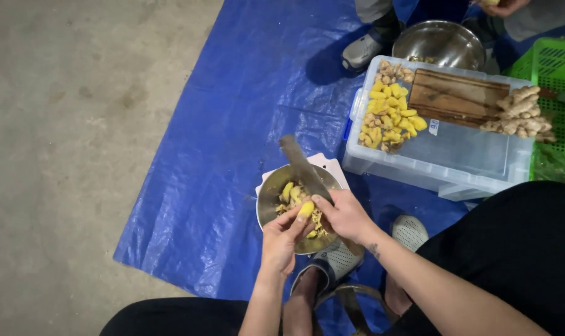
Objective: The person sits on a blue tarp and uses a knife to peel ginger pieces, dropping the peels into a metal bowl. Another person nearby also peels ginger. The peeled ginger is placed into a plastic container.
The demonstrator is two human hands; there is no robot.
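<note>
Left hand: the left hand sits low in the centre of the frame, fingers closed round a yellow peeled ginger piece, pinching it at the fingertips.
Right hand: the right hand is just beside it, wrapped shut on a knife whose broad blade angles up and left over the bowl.
Ginger piece: held right above the steel bowl, between the two hands, blade close against it.
Bowl: centre of the frame, on the blue tarp, holding more yellow pieces and peelings.
Plastic box: a clear lidded box at the upper right, carrying a heap of peeled ginger, a wooden board and unpeeled ginger roots.
Further back: a second steel bowl at the top edge, another person's shoe beside it, a green crate at far right.
Floor: bare concrete fills the left side.
</note>
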